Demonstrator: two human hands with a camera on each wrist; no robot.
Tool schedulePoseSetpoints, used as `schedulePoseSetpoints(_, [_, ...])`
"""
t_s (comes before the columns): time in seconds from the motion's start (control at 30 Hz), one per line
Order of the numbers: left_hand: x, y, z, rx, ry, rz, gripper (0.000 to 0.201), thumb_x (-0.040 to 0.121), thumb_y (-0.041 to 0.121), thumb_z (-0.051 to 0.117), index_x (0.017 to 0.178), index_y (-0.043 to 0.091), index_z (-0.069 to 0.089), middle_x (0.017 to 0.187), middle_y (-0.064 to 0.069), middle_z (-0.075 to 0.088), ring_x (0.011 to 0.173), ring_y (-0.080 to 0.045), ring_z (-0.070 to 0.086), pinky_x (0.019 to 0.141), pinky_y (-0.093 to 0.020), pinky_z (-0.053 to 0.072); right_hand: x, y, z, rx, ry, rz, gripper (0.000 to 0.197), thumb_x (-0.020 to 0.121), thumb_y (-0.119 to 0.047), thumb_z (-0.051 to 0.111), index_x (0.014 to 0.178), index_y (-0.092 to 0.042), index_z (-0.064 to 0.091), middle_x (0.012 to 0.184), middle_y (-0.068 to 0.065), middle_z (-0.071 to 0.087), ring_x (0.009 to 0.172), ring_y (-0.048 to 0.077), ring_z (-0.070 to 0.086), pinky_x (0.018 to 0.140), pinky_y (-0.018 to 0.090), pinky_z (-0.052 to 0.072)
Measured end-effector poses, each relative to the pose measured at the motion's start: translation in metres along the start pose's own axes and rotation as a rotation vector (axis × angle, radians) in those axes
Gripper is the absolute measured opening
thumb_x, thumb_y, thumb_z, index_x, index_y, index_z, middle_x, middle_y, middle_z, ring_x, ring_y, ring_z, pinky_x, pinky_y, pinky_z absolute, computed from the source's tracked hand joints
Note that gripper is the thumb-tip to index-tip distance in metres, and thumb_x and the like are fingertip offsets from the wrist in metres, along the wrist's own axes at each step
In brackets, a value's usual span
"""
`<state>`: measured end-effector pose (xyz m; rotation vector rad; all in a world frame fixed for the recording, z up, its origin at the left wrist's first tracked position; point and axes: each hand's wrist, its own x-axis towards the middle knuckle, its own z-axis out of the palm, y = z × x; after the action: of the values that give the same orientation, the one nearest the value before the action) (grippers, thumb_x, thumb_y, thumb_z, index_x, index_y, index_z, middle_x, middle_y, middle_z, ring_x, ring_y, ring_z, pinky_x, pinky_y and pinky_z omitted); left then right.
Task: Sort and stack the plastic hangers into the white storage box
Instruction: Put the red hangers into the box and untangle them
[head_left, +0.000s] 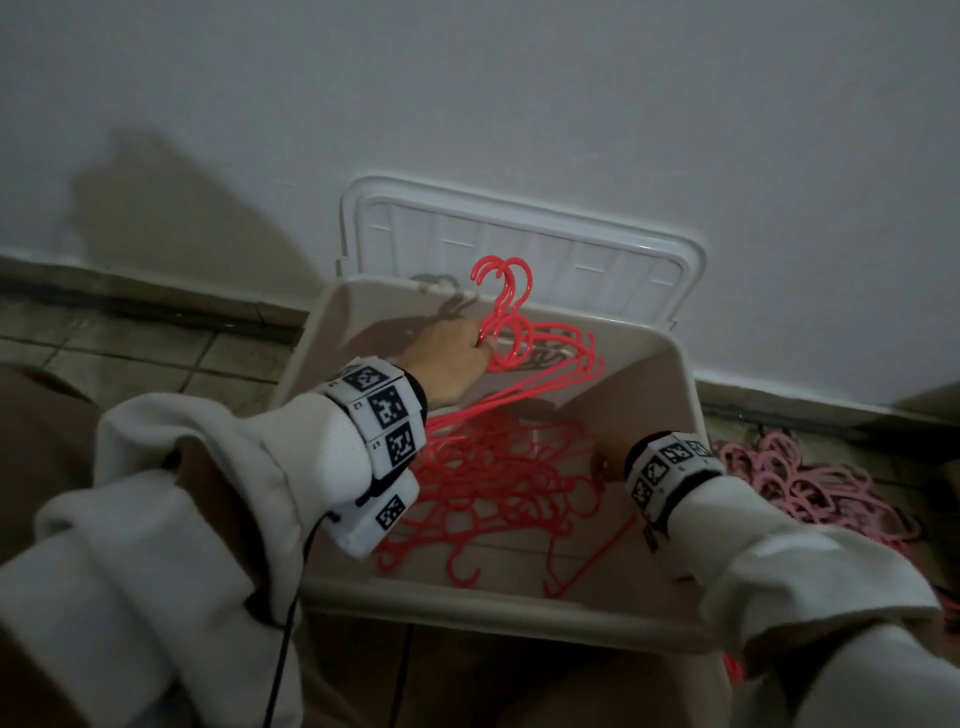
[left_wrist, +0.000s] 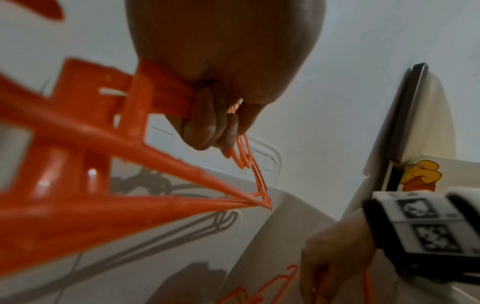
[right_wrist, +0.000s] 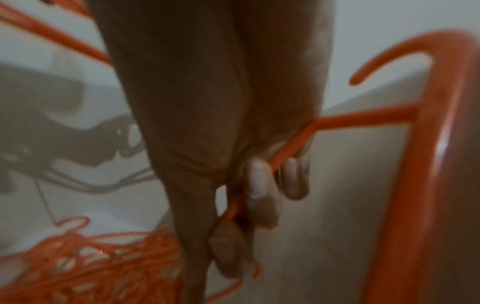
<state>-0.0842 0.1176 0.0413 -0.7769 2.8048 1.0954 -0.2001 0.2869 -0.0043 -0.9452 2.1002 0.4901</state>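
A white storage box stands open on the floor, its lid leaning back on the wall. My left hand grips a bunch of red hangers near their necks over the far side of the box, hooks pointing up. In the left wrist view the left hand has its fingers curled round the red hangers. A tangle of red hangers lies in the box. My right hand reaches down into the box on the right; in the right wrist view its fingers pinch a red hanger's thin bar.
A pile of pink hangers lies on the tiled floor to the right of the box. The white wall rises just behind the lid. A black cable hangs from my left wrist.
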Motion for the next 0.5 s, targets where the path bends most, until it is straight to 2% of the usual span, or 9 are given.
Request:
schedulePoseSetpoints(0.03, [0.0,-0.001,-0.001,0.001,0.011,-0.01,0.033,0.101,0.023,0.035,0.113,0.001,0.055,0.113,-0.018,0.061,0.102,-0.031,0.057,0.086,-0.035,0.042,0.008,0.004,0.002,-0.047,0.0,-0.017,0.034,0.093,-0.012,0.051,0.127,-0.01,0.054,0.129,0.009,0.055,0.071,0.013,0.048,0.067,0.019,0.045])
schedulePoseSetpoints(0.07, [-0.001,-0.001,-0.002,0.0,0.023,-0.017,0.033,0.101,0.023,0.034,0.115,0.001,0.055,0.113,-0.018,0.061,0.102,-0.031,0.057,0.086,-0.035,0.042,0.011,0.007,0.004,-0.14,-0.016,-0.024,0.03,0.093,-0.017,0.053,0.122,-0.013,0.06,0.127,0.008,0.058,0.083,0.017,0.055,0.079,0.025,0.049])
schedulePoseSetpoints(0.1, [-0.002,-0.001,-0.003,-0.003,0.033,-0.023,0.033,0.101,0.022,0.034,0.117,0.003,0.054,0.114,-0.018,0.061,0.102,-0.03,0.057,0.086,-0.034,0.041,0.005,0.006,0.001,-0.217,0.002,-0.01,0.029,0.092,-0.023,0.054,0.119,-0.016,0.063,0.125,0.007,0.06,0.098,0.02,0.057,0.091,0.03,0.047])
schedulePoseSetpoints(0.13, [-0.003,-0.001,-0.004,-0.008,0.041,-0.028,0.033,0.101,0.022,0.033,0.121,0.004,0.052,0.116,-0.018,0.061,0.105,-0.03,0.057,0.087,-0.033,0.04,-0.001,0.006,-0.003,-0.293,0.043,-0.007,0.029,0.091,-0.027,0.054,0.117,-0.02,0.064,0.123,0.004,0.061,0.109,0.021,0.056,0.097,0.032,0.043])
schedulePoseSetpoints(0.2, [-0.006,-0.001,-0.007,-0.016,0.057,-0.028,0.034,0.101,0.021,0.033,0.128,0.007,0.049,0.122,-0.016,0.058,0.112,-0.029,0.054,0.091,-0.031,0.038,-0.015,0.003,-0.011,-0.464,0.167,-0.039,0.029,0.092,-0.03,0.047,0.117,-0.026,0.061,0.124,-0.003,0.059,0.119,0.019,0.05,0.105,0.038,0.029])
schedulePoseSetpoints(0.27, [-0.009,-0.001,-0.009,-0.027,0.07,-0.027,0.035,0.101,0.02,0.033,0.131,0.009,0.047,0.124,-0.015,0.057,0.114,-0.028,0.052,0.093,-0.031,0.036,-0.027,-0.001,-0.014,-0.587,0.332,-0.072,0.031,0.094,-0.026,0.041,0.119,-0.025,0.06,0.123,-0.005,0.059,0.121,0.02,0.048,0.109,0.047,0.017])
schedulePoseSetpoints(0.33, [-0.012,-0.001,-0.01,-0.035,0.083,-0.035,0.036,0.101,0.021,0.034,0.132,0.01,0.047,0.124,-0.015,0.057,0.114,-0.028,0.052,0.094,-0.032,0.037,-0.033,-0.002,-0.018,-0.638,0.425,-0.047,0.031,0.093,-0.026,0.039,0.111,-0.024,0.064,0.115,-0.002,0.065,0.115,0.02,0.052,0.11,0.051,0.012])
schedulePoseSetpoints(0.4, [-0.014,0.0,-0.012,-0.04,0.101,-0.046,0.035,0.101,0.021,0.033,0.133,0.012,0.046,0.123,-0.013,0.058,0.113,-0.027,0.053,0.091,-0.029,0.036,-0.033,-0.006,-0.023,-0.677,0.462,-0.036,0.031,0.092,-0.029,0.038,0.104,-0.023,0.067,0.106,-0.001,0.067,0.11,0.02,0.053,0.11,0.051,0.01])
schedulePoseSetpoints(0.5, [-0.019,-0.001,-0.015,0.017,0.143,-0.057,0.033,0.101,0.02,0.033,0.13,0.012,0.048,0.121,-0.012,0.059,0.112,-0.027,0.053,0.082,-0.024,0.031,-0.028,-0.015,-0.024,-0.769,0.437,-0.061,0.032,0.092,-0.034,0.038,0.105,-0.024,0.066,0.105,-0.002,0.066,0.11,0.019,0.051,0.111,0.052,0.006])
